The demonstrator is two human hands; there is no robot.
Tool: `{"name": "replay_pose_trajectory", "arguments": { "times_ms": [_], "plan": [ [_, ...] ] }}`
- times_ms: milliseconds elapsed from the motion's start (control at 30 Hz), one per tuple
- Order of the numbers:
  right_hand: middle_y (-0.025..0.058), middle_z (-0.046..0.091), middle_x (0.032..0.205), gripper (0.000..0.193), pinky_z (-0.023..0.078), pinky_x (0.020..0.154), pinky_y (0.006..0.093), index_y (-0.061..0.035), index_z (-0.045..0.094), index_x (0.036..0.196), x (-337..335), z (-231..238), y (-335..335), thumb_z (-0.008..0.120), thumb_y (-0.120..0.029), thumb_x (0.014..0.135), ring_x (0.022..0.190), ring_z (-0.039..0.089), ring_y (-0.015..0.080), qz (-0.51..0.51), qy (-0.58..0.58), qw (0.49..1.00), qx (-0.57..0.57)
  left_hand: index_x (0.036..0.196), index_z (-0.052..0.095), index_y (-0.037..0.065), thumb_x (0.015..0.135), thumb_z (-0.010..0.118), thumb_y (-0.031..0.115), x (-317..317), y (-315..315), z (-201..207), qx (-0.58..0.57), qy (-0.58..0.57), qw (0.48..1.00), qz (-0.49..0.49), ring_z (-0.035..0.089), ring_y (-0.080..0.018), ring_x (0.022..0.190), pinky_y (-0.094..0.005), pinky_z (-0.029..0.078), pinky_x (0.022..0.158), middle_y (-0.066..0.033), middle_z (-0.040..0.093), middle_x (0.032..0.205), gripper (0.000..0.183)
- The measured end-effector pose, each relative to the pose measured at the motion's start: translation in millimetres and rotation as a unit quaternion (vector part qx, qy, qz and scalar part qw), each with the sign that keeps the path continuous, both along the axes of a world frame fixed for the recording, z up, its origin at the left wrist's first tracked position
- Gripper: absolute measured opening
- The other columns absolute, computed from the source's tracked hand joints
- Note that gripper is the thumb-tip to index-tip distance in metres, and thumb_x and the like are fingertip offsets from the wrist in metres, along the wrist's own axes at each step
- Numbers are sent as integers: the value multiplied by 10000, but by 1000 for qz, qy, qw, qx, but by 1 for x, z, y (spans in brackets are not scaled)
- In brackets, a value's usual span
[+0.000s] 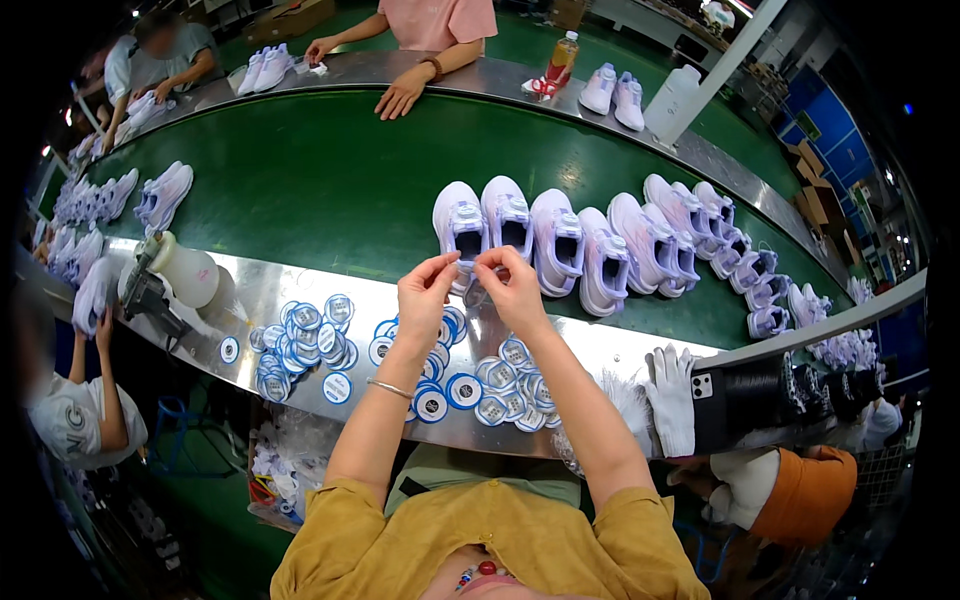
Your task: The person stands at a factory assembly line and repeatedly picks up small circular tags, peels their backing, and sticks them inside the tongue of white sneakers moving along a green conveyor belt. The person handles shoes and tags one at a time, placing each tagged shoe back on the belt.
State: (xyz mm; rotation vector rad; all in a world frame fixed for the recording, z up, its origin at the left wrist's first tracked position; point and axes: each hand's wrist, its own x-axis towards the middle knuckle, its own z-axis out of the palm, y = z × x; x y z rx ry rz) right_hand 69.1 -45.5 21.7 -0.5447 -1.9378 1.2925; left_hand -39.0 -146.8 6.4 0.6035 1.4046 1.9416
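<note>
One green belt (330,150): crosses my feed around twelve o'clock; were it to run, I judge its load could drift beyond reach.
Pale lilac shoes (462,212): nearest ones stand at twelve to one o'clock; a careless bump might skew them.
Round tags (305,335): loose heaps, five to eight o'clock; a low forearm (575,395) could sweep some off the steel ledge (630,355).
Left hand (428,288): thumb and finger pinched together; I cannot tell what they grip.
Right hand (512,288): also pinched, just beside the left; something small and dark (476,296) shows beneath, easily dropped if fumbled.
</note>
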Motion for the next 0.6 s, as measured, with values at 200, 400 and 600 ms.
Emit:
{"name": "replay_pose_trajectory", "arguments": {
  "times_ms": [200,400,600],
  "plan": [
    [4,600,810,108,393,603,192,-13,607,910,-8,4,5,640,-100,856,723,515,50,101,-5,971,-217,1116,676,49,879,542,-17,-11,-6,-2,17,95,993,-69,447,-47,755,-175,352,640,22,510,884,280],
    [7,598,818,121,425,655,212,-8,605,922,-10,9,11,635,-106,858,740,524,70,122,-38,977,-171,1184,641,68,849,580,-24,-15,-8,0,14,110,988,-104,455,-66,769,-193,378,681,21,496,839,353],
    [-1,592,810,103,414,644,216,-8,614,883,-13,6,17,648,-94,837,742,514,63,161,-74,967,-181,1216,622,80,840,599,-13,-21,-11,0,3,123,987,-103,453,-68,766,-205,385,694,27,489,826,387]
  ]
}}
